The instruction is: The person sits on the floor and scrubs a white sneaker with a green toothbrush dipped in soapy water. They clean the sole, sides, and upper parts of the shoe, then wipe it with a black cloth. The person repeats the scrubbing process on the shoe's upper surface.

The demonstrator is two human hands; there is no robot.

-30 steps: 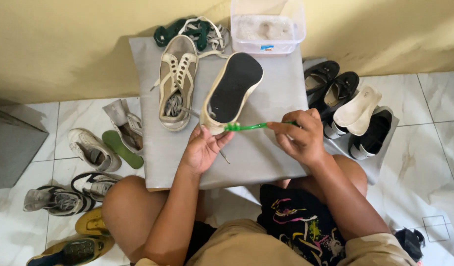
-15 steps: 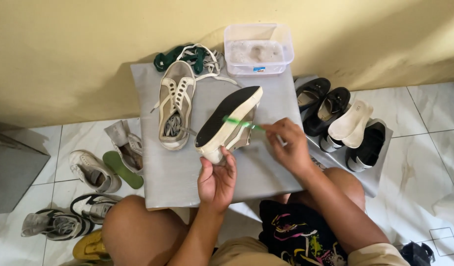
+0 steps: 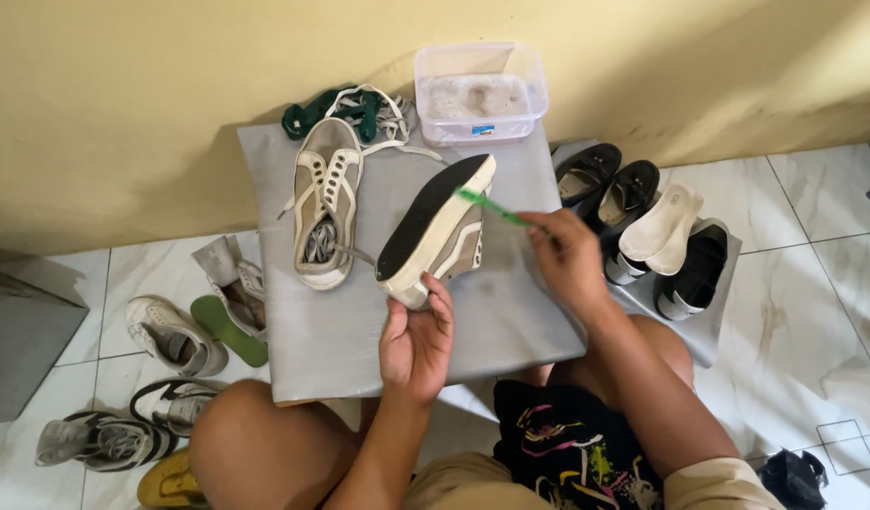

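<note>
Both hands busy: left hand (image 3: 414,342) fingers grip shoe (image 3: 439,231) heel, right hand (image 3: 567,257) w/ toothbrush (image 3: 491,206).

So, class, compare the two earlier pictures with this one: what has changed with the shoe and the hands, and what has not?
The beige sneaker with the black sole was tipped from sole-up onto its side. The left hand shifted to its heel end; the right hand moved the green toothbrush from the sole's lower edge to its upper rim. The second beige sneaker and clear plastic tub stayed put.
</note>
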